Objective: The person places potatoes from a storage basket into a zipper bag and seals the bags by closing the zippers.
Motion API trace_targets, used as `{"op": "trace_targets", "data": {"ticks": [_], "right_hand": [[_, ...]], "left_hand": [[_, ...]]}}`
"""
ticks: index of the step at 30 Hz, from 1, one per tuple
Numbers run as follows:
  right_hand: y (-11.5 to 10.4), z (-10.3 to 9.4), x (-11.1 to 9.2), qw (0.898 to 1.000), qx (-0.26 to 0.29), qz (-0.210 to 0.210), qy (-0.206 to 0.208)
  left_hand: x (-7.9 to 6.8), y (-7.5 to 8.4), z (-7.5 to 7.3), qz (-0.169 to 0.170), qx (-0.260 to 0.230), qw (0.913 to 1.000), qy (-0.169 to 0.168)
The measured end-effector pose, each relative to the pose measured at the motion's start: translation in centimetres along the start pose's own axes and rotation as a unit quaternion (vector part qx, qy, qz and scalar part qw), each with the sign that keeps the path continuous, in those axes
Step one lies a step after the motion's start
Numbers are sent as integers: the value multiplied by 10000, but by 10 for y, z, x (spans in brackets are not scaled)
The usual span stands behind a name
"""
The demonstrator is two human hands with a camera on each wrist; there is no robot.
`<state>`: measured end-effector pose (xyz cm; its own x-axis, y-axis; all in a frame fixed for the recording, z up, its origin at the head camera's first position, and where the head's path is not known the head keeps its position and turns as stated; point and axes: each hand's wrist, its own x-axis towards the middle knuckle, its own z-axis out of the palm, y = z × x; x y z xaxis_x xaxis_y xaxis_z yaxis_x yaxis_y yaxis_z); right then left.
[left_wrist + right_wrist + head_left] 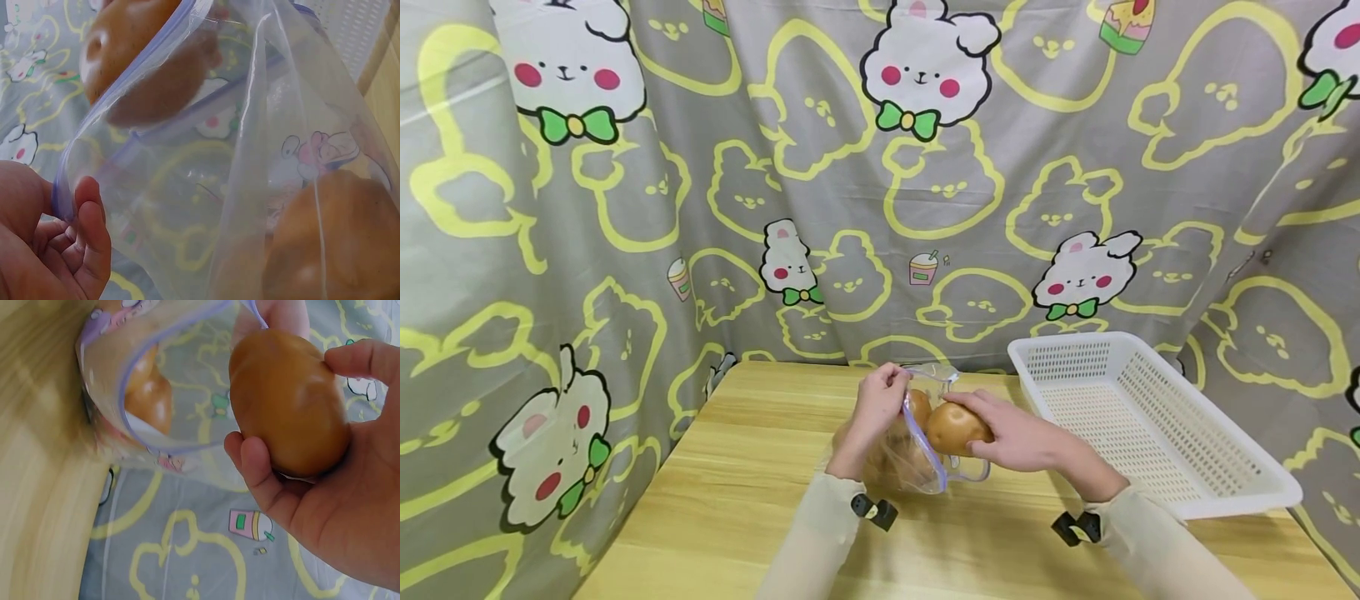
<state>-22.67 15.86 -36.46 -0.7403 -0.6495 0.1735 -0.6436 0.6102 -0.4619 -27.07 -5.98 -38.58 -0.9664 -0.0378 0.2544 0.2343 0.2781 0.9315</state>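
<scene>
A clear zip bag (pixel 895 467) with a purple zip edge lies on the table, and brown potatoes (pixel 337 244) show through its plastic. My left hand (pixel 880 400) pinches the rim of the bag between thumb and fingers, holding its mouth apart. In my right hand (pixel 1011 432) is another potato (pixel 958 429), smooth and brown, gripped at the bag's mouth. The right wrist view shows fingers and thumb curled round this potato (pixel 290 403), with the purple rim just beside it. Seen from the left wrist, part of it is behind the bag's plastic.
A white perforated plastic basket (pixel 1217 433) stands at the table's right side, near my right forearm. The wooden table (pixel 722 483) reaches back to a grey curtain (pixel 850 208) printed with cartoon rabbits, which hangs behind and on both sides.
</scene>
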Motion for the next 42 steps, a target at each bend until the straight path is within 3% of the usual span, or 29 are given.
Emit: {"op": "trace_targets", "data": {"ticks": [7, 18, 22, 29, 36, 42], "right_hand": [[-5, 10, 8, 9996, -81, -193, -207], [8, 31, 26, 9982, -238, -525, 172], [8, 37, 28, 9968, -365, -704, 135], [8, 42, 30, 9975, -329, -632, -32], [12, 44, 33, 9981, -36, -600, 132], [14, 44, 32, 9975, -144, -684, 130]], "left_hand": [[0, -1, 1, -21, -1, 10000, -33], [2, 0, 3, 3, -26, 9999, -98], [2, 1, 4, -7, -17, 10000, -88], [2, 1, 2, -38, 19, 9999, -92], [1, 3, -1, -84, -36, 9999, -142], [1, 4, -2, -73, -98, 9998, -127]]}}
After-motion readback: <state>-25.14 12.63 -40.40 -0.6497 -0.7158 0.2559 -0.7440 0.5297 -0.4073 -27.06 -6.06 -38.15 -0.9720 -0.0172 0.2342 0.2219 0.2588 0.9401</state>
